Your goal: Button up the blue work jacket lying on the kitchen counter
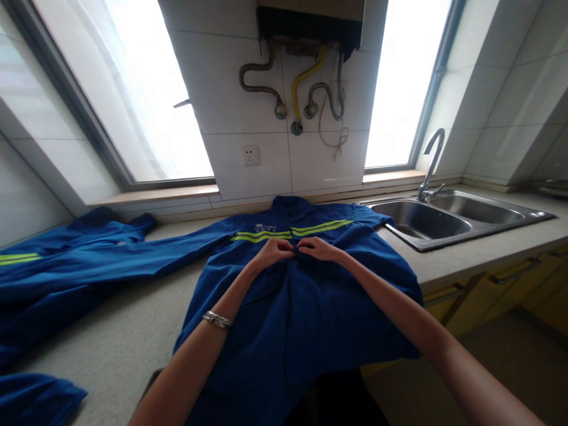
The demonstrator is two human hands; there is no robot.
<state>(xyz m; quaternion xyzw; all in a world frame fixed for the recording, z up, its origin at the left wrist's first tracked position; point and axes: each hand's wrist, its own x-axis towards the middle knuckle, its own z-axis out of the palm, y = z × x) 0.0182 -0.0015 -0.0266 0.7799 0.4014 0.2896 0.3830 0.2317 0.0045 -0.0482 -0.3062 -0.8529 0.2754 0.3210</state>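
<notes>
A blue work jacket (288, 307) with yellow-green reflective stripes lies flat on the countertop (110, 337), collar toward the wall. My left hand (273, 251) and my right hand (318, 249) meet at the jacket's front opening just below the stripes. Both have fingers pinched together on the fabric edges at the chest. A silver bracelet (217, 320) sits on my left wrist. The jacket's left sleeve stretches out to the left across the counter.
Another blue garment (53, 266) with a reflective stripe lies at the left, and more blue cloth (31, 399) at the bottom left. A steel double sink (448, 219) with a tap (432, 160) stands at the right. Pipes and a wall socket (251, 155) are behind.
</notes>
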